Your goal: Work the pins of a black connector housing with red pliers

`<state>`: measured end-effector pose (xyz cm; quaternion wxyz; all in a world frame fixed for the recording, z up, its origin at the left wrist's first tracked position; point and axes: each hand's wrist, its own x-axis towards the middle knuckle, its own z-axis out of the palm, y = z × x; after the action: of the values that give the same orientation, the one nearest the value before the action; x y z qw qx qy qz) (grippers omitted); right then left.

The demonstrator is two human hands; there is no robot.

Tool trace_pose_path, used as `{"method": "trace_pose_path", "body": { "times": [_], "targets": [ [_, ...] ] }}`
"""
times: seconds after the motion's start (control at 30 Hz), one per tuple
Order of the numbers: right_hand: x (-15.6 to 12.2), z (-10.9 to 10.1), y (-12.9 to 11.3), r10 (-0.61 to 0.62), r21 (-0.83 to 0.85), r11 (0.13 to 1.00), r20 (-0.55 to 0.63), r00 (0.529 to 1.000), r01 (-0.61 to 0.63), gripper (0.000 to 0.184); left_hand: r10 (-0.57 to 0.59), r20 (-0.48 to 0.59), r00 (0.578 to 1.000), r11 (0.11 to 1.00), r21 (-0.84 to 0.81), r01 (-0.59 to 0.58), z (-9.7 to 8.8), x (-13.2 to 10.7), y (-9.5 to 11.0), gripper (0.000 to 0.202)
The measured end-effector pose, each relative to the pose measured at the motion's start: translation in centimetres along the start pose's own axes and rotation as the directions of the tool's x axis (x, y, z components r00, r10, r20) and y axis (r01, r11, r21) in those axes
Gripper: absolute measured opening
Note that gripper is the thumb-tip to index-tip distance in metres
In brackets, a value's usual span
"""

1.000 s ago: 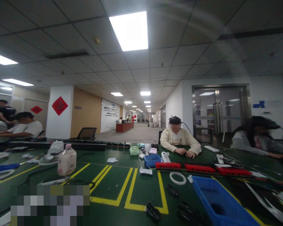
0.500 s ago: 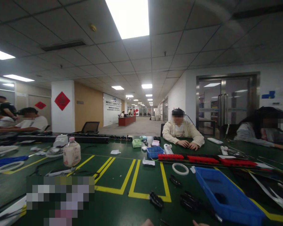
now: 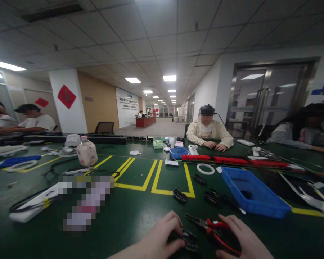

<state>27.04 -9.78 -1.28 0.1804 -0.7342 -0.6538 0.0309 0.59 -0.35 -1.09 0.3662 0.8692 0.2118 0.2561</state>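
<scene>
Toward the near edge of the bench [image 3: 135, 226], I see the left hand [image 3: 163, 235] curled tight around a black part [image 3: 190, 240], the right hand [image 3: 243, 237] closed loosely around red-handled pliers [image 3: 212, 232].

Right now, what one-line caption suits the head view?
Left hand holds a black part, right hand holds pliers, at a green table, large blue tray beyond.

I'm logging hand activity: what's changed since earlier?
The view has tilted down, bringing into sight the left hand holding a black part and the right hand holding red-handled pliers. The grasping itself went unseen. The large blue tray and white ring stayed put.
</scene>
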Motion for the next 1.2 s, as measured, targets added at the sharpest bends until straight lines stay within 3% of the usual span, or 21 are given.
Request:
{"method": "trace_pose_path", "body": {
  "times": [0.17,0.3,0.47,0.77,0.93,1.1,1.2],
  "targets": [
    [-0.4,-0.4,-0.3,-0.13,0.017,0.991,-0.088,0.988,0.132,0.056,-0.053,0.016,0.998,0.992,0.116,0.051,-0.3,-0.5,1.3,0.017],
    [-0.2,0.0,0.7,-0.22,-0.073,0.975,-0.155,0.963,0.211,0.052,-0.082,0.047,0.996,0.963,0.26,0.067,-0.6,-0.7,2.1,0.036],
    [0.0,0.1,2.0,-0.355,-0.19,0.929,-0.224,0.908,0.316,0.054,-0.056,0.104,0.993,0.933,0.36,0.015,-0.9,-0.7,2.5,0.051],
    [-0.2,-1.0,1.4,-0.535,-0.419,0.823,-0.34,0.774,0.385,0.065,-0.029,0.193,0.981,0.889,0.454,-0.063,-1.2,-0.4,2.5,0.041],
    [-0.4,-1.7,0.6,-0.533,-0.433,0.816,-0.311,0.787,0.382,0.041,-0.042,0.219,0.975,0.896,0.44,-0.06,-1.4,-0.3,2.5,0.036],
    [-0.4,-1.7,0.5,-0.495,-0.382,0.842,-0.268,0.827,0.38,0.04,-0.042,0.22,0.975,0.917,0.396,-0.05,-1.5,-0.3,2.3,0.037],
    [-0.6,-1.7,0.6,-0.416,-0.257,0.9,-0.272,0.868,0.351,0.043,-0.043,0.233,0.972,0.923,0.382,-0.051,-1.5,-0.2,2.2,0.041]
  ]
}}
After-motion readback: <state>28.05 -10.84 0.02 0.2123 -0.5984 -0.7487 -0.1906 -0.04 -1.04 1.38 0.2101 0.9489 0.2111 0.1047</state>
